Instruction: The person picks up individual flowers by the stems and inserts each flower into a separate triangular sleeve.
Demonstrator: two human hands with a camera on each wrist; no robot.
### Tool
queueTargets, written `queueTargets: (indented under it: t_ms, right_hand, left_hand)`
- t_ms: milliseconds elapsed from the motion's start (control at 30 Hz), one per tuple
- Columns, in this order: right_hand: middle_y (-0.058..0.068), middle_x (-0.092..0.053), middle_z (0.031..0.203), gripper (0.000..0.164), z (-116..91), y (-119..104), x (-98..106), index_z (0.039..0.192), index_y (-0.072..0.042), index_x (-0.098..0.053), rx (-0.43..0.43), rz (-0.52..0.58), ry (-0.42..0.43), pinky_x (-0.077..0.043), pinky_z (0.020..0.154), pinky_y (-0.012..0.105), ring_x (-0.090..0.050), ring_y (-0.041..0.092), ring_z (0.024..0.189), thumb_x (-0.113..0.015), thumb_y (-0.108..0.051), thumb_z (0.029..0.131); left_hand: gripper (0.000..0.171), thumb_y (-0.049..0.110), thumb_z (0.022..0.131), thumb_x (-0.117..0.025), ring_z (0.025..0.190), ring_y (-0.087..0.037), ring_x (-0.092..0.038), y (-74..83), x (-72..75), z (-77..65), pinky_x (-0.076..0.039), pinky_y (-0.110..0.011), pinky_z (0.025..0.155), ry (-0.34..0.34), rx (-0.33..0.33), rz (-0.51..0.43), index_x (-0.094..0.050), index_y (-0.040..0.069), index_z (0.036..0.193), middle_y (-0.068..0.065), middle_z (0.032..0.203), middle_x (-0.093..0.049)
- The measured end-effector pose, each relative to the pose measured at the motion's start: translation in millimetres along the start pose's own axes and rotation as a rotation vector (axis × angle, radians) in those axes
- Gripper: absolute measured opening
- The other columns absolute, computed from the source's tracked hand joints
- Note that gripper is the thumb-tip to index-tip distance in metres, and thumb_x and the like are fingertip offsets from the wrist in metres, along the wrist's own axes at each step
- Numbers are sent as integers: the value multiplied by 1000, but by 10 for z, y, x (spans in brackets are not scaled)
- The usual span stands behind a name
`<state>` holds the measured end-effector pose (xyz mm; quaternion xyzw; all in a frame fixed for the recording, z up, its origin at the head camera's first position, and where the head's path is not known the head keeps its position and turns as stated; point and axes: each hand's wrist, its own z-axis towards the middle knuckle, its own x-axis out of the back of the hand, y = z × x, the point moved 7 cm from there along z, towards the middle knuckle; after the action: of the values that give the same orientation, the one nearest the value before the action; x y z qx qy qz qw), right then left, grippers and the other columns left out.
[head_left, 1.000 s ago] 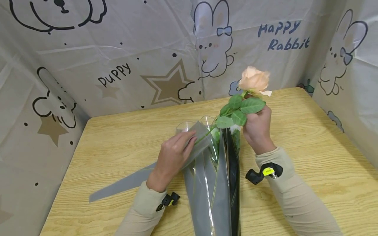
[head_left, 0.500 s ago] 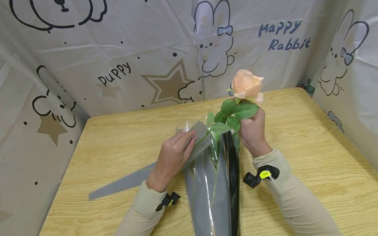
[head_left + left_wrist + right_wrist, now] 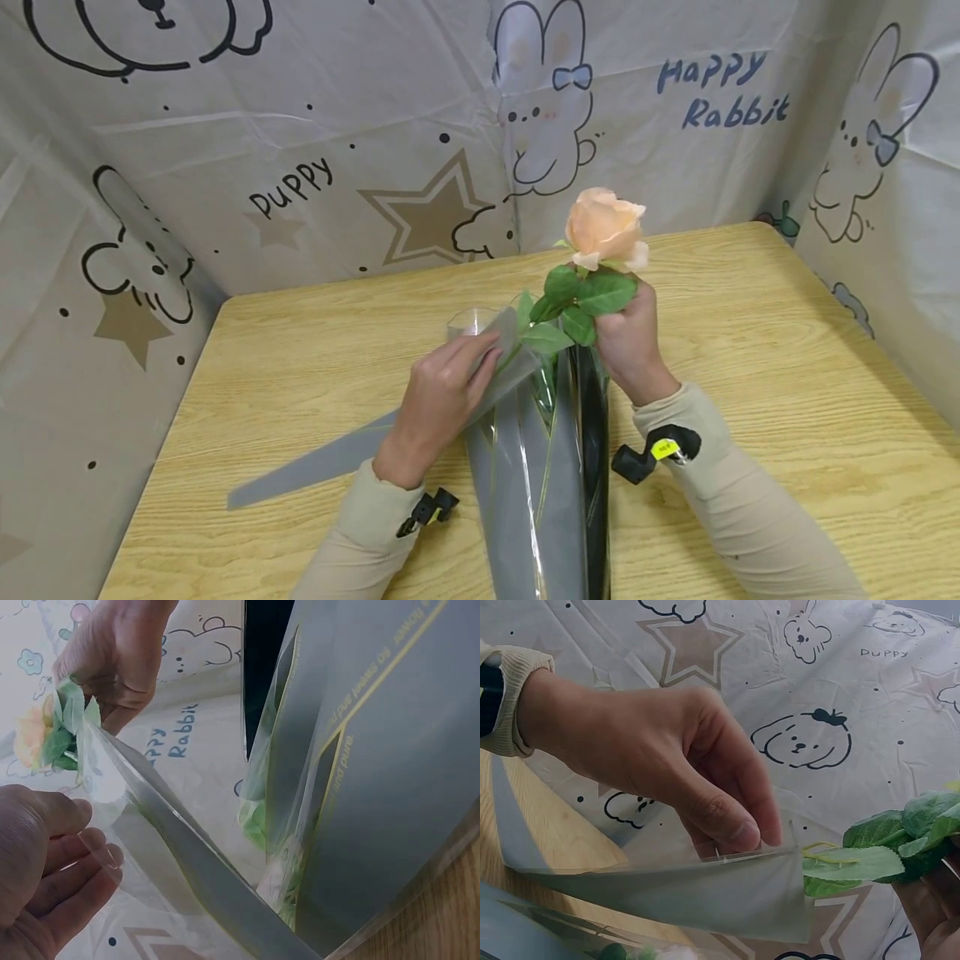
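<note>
In the head view my right hand grips a peach rose just under its bloom. Its green leaves hang at the mouth of a narrow grey-and-clear flower sleeve, and the stem runs down inside. My left hand pinches that sleeve's open end between thumb and fingers. The right wrist view shows the left thumb on the clear rim, with the lower leaves right at the opening. In the left wrist view the sleeve's clear side spreads away from the left fingers.
Several sleeved flowers, grey and one black, lie side by side on the wooden table beneath the hands. Pale leaves and blooms show through their clear sides. A printed cloth walls off the table's back and sides.
My right hand has moved left and down with the rose, bringing its leaves to the sleeve's mouth and more stem inside. The left hand and sleeve have stayed in place.
</note>
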<state>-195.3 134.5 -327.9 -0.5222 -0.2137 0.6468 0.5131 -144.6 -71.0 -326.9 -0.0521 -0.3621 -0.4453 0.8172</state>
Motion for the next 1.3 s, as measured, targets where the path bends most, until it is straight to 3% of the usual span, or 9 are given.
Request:
queueTargets:
  t_ms: [367, 833, 1300]
  right_hand:
    - [-9, -78, 87, 40, -32, 102, -20, 92, -16, -75, -58, -94, -16, -62, 73, 19, -73, 4, 82, -56, 19, 85]
    - [-7, -78, 92, 36, -69, 187, -75, 100, -13, -73, -124, -108, -94, -63, 79, 20, -73, 7, 88, -58, 17, 89]
    - [-9, -77, 91, 39, -89, 193, -95, 97, -15, -75, -156, -117, -103, -63, 78, 20, -73, 5, 86, -60, 20, 87]
  left_hand:
    - [19, 9, 92, -77, 86, -23, -80, 32, 21, 12, -65, -27, 79, 12, -4, -5, -76, -1, 109, -14, 99, -81]
    - [18, 7, 94, -75, 93, -24, -80, 60, 55, 13, -65, -30, 85, 24, -1, -2, -76, 1, 110, -13, 102, -81]
    - [21, 6, 93, -76, 89, -24, -80, 37, 102, 29, -65, -27, 82, 58, 19, -18, -75, -2, 112, -15, 101, -80]
